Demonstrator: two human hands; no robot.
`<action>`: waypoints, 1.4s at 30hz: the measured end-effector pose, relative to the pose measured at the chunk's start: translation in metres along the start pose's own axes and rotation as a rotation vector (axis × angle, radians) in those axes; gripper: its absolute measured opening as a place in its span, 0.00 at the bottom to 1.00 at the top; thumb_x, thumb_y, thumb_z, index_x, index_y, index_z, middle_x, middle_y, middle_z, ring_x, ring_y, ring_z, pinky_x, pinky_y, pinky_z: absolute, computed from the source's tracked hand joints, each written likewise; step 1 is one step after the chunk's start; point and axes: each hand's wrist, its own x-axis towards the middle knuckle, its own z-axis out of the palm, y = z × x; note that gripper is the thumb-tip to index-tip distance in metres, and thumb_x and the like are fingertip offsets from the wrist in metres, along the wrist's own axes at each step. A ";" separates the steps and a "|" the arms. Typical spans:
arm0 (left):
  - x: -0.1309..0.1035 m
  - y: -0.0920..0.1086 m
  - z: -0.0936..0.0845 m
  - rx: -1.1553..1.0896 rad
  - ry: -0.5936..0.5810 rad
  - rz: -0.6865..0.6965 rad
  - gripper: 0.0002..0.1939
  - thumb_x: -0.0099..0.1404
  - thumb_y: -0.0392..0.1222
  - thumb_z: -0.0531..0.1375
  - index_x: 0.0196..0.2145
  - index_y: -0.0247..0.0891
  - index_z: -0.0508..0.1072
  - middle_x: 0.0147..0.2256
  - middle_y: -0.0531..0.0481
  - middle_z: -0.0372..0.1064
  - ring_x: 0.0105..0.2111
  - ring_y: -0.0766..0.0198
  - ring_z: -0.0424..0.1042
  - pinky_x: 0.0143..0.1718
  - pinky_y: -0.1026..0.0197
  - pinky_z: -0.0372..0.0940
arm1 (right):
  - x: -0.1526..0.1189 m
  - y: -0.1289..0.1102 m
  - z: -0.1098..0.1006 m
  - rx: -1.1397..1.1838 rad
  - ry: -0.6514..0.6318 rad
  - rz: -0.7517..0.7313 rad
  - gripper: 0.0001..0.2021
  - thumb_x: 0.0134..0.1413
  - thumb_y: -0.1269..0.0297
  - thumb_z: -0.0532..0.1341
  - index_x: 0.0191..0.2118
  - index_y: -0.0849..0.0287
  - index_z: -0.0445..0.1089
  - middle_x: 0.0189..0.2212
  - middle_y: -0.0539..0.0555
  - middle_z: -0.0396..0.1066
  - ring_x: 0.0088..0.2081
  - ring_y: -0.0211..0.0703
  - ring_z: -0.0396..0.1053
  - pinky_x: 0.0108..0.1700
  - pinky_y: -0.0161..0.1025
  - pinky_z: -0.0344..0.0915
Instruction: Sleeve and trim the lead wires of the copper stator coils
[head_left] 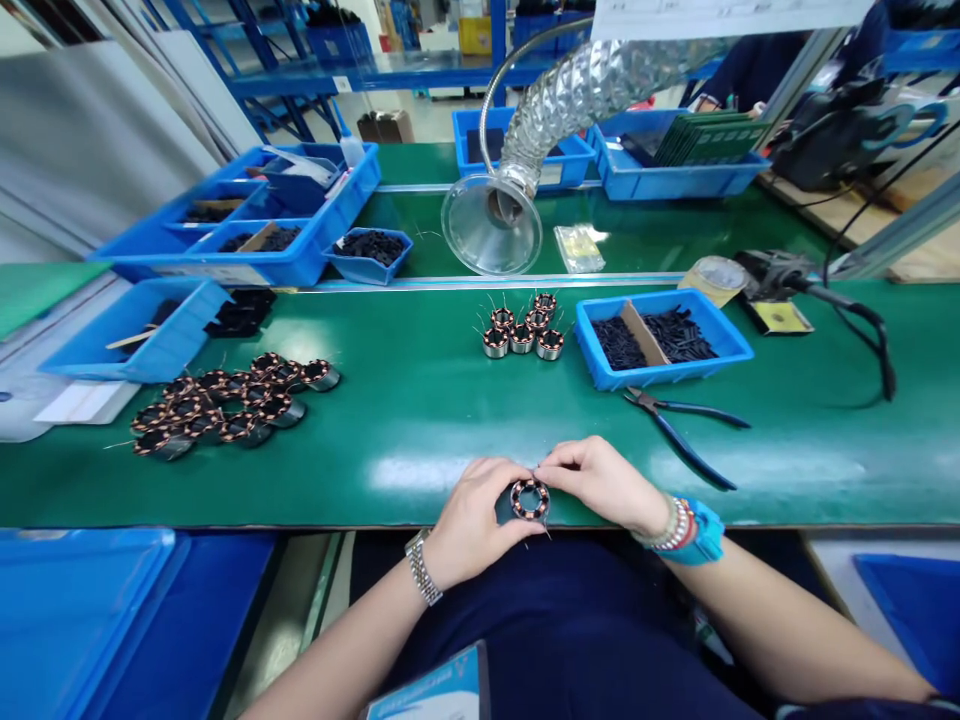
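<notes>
My left hand [480,520] grips a small motor stator [530,499], a ring wound with copper coils, at the table's front edge. Its thumb lies along the lower side and its fingers along the upper side. Thin wire ends stick out below the ring. My right hand [600,480] has thumb and forefinger pinched together at the stator's upper rim; whatever is between them is too small to make out. Beyond the hands stands a small group of stators [523,340] with wires pointing up. A larger cluster of stators [225,405] sits to the left.
Right of the hands lie blue-handled cutters [686,430], jaws apart. Behind them, a divided blue bin [664,375] holds short black tubes. A funnel-shaped fume hood [491,225] hangs over the middle. More blue trays [300,265] stand at the back left; a tape roll [712,280] lies right.
</notes>
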 end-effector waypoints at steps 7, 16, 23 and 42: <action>0.002 -0.001 -0.001 -0.001 0.000 -0.002 0.20 0.51 0.49 0.62 0.40 0.40 0.65 0.39 0.48 0.68 0.40 0.60 0.65 0.44 0.56 0.59 | 0.007 0.004 0.006 0.327 0.090 0.103 0.08 0.39 0.61 0.62 0.25 0.61 0.71 0.21 0.49 0.69 0.22 0.33 0.61 0.27 0.33 0.60; 0.004 0.002 -0.005 0.000 -0.053 0.007 0.20 0.52 0.46 0.62 0.43 0.41 0.66 0.40 0.47 0.67 0.42 0.57 0.64 0.45 0.53 0.58 | 0.006 0.011 0.003 0.562 0.199 0.083 0.12 0.44 0.57 0.61 0.26 0.63 0.71 0.20 0.50 0.67 0.18 0.30 0.58 0.21 0.32 0.55; 0.004 -0.002 -0.002 -0.011 -0.044 0.060 0.22 0.53 0.46 0.61 0.46 0.42 0.65 0.41 0.47 0.69 0.43 0.57 0.64 0.46 0.52 0.57 | 0.005 0.009 0.003 0.642 0.236 0.082 0.09 0.38 0.63 0.65 0.27 0.62 0.71 0.17 0.48 0.66 0.18 0.31 0.60 0.23 0.33 0.57; 0.004 -0.002 -0.002 -0.010 -0.044 0.092 0.22 0.54 0.45 0.60 0.47 0.41 0.65 0.41 0.48 0.69 0.43 0.59 0.63 0.46 0.54 0.56 | 0.007 0.009 0.003 0.697 0.134 0.047 0.06 0.42 0.65 0.63 0.26 0.63 0.70 0.19 0.49 0.68 0.19 0.30 0.61 0.24 0.31 0.58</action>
